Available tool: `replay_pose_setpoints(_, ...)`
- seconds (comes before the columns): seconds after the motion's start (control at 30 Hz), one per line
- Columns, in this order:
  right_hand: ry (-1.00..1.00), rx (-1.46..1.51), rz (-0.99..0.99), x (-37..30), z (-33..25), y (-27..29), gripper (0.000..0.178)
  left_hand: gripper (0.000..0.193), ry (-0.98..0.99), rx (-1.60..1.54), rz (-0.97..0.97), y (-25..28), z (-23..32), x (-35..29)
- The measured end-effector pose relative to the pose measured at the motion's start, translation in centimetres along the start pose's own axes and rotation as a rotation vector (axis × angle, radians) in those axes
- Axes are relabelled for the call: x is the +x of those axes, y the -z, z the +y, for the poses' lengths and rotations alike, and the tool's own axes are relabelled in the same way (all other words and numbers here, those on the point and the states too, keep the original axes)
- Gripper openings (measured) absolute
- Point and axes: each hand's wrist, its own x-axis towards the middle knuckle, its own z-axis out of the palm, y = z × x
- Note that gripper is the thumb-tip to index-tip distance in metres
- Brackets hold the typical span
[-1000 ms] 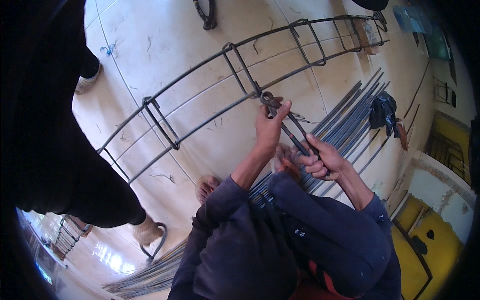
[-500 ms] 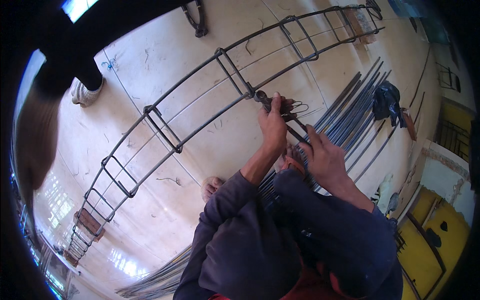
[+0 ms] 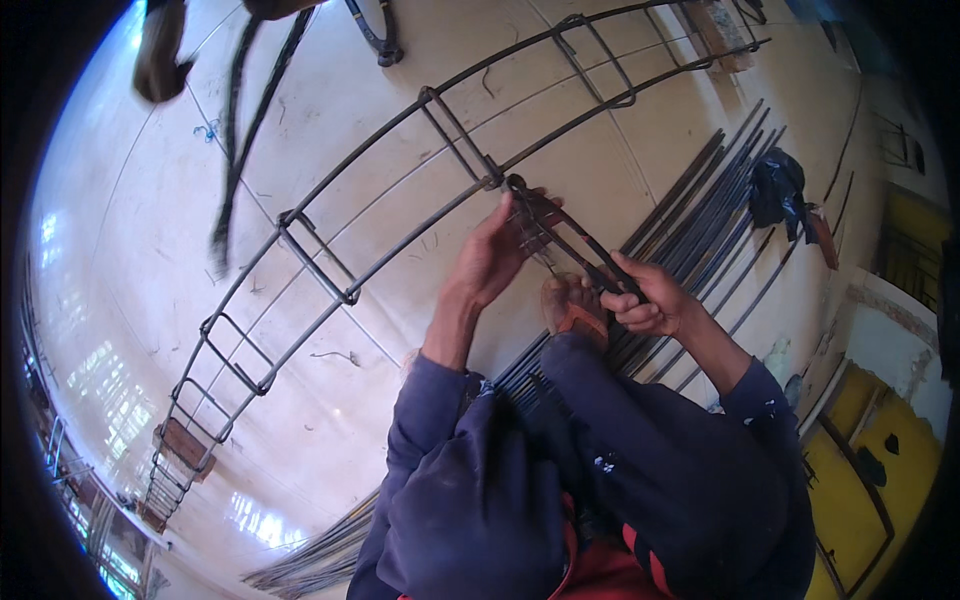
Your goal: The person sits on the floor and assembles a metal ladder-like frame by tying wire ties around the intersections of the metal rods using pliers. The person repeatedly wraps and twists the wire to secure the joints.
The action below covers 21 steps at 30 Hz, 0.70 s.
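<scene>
A long rebar cage with square stirrups runs across the floor in front of me. My right hand is wrapped round the handles of dark pincers. The pincers' head lies close to the cage's near bar, beside a stirrup corner. My left hand is by the pincers' head, fingers closed round thin binding wire whose ends stick out. Its fingertips are partly hidden behind the pincers. Whether the jaws grip a wire I cannot tell.
Bundled steel bars lie right of my feet, with a black plastic bag on them. Bricks prop the cage's ends. Other pincers lie beyond it. Blurred dark handles hang at upper left, near part of another person.
My left hand has shifted left and turned, and the pincers' head has drawn slightly back from the stirrup corner. The other person's dark shape at upper left has moved away upward.
</scene>
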Motion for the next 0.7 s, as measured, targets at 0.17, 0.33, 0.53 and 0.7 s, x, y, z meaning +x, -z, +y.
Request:
replay_pose_setpoints(0.17,0.273,-0.572,0.367,-0.9,0.4,-3.8,0.042,0.036,-0.100,-0.418,-0.029,-2.9,-1.9,1.4)
replay_pose_setpoints(0.33,0.739,-1.584,0.758,-1.8,1.9,-6.4,0.042,0.025,-0.179,-0.477,-0.012,-2.8,-2.6,2.3)
replay_pose_setpoints(0.53,0.416,-1.024,0.500,-0.1,2.8,-3.3,0.039,0.024,-0.065,-0.225,0.158,-3.0,-1.7,1.7)
replay_pose_setpoints(0.7,0.149,-0.011,-0.094,0.6,2.1,-0.3,0.041,0.029,-0.161,-0.082,0.330,-2.3,-3.9,1.2)
